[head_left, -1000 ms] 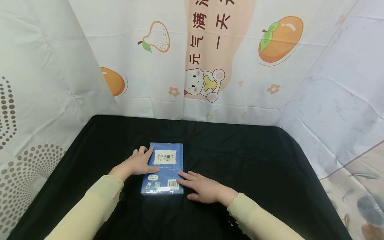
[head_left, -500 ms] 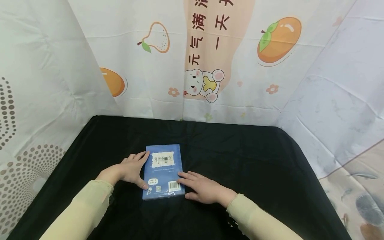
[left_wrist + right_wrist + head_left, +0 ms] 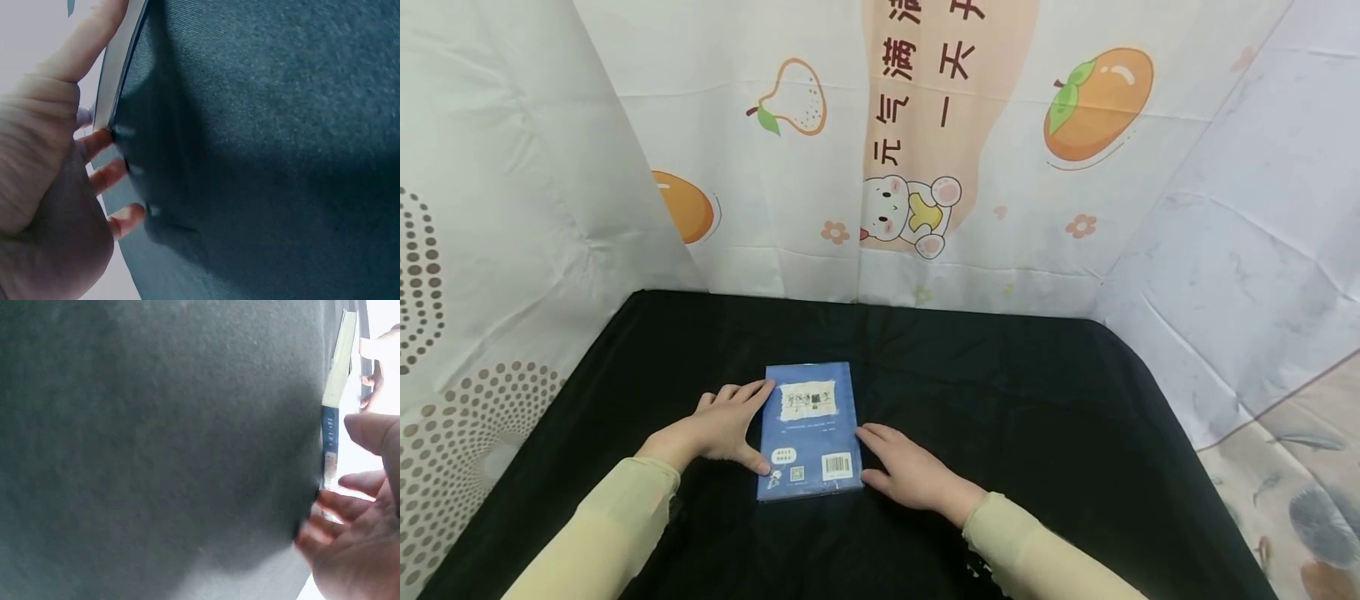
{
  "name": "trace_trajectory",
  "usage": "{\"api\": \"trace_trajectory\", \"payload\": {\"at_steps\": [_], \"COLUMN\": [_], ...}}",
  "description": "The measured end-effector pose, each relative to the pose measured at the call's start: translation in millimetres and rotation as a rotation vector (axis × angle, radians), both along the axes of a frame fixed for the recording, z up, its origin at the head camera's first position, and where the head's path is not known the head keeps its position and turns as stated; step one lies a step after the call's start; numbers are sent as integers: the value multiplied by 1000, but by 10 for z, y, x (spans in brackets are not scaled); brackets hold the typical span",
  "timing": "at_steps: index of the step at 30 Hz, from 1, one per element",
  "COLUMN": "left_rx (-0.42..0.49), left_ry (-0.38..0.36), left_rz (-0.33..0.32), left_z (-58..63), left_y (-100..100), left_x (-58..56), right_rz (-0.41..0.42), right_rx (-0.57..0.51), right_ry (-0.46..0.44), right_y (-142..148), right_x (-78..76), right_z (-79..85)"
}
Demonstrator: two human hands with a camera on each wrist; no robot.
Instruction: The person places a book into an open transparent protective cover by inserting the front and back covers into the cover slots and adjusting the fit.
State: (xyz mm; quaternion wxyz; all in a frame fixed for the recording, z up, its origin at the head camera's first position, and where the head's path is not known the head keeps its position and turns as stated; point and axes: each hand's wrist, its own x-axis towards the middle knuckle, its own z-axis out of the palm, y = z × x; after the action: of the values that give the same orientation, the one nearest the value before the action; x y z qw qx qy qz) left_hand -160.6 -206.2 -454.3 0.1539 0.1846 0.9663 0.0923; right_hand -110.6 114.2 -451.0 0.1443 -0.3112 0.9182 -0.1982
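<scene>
A blue book point(image 3: 811, 437) lies flat on the black cloth, barcode side up, with a pale printed panel near its far end. My left hand point(image 3: 722, 427) spans the book's left side, thumb near the lower left corner and index fingertip near the upper left. In the left wrist view, the page edge point(image 3: 112, 81) shows beside the spread fingers of that hand. My right hand point(image 3: 913, 471) rests at the right edge, fingertips touching or very near it. The right wrist view shows the book's spine point(image 3: 330, 434) close to that hand's thumb point(image 3: 369, 431).
Black cloth point(image 3: 1000, 400) covers the table around the book. Behind it hangs a white curtain point(image 3: 715, 108) printed with fruit and a bear. Pale fabric walls point(image 3: 1262, 208) stand at both sides.
The left hand has shifted left and its thumb nearer the book's lower corner. The book has moved slightly toward me and turned a little. The right fingertips have slid off the cover to the edge.
</scene>
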Motion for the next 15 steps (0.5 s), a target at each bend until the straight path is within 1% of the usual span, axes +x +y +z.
{"api": "trace_trajectory", "payload": {"at_steps": [3, 6, 8, 11, 15], "left_rx": [-2, -6, -4, -5, 2], "left_ry": [10, 23, 28, 30, 20], "left_rz": [-7, -11, -12, -8, 0], "left_z": [6, 21, 26, 29, 19], "left_y": [17, 47, 67, 84, 87], "left_x": [5, 16, 17, 15, 9], "right_rz": [-58, -73, -95, -134, -171], "right_rx": [-27, -89, -136, -215, -372], "right_ry": [-92, -185, -252, -346, -474], "right_y": [26, 53, 63, 69, 63], "right_x": [-16, -32, -34, -40, -46], "right_z": [-44, -71, -57, -36, -10]}}
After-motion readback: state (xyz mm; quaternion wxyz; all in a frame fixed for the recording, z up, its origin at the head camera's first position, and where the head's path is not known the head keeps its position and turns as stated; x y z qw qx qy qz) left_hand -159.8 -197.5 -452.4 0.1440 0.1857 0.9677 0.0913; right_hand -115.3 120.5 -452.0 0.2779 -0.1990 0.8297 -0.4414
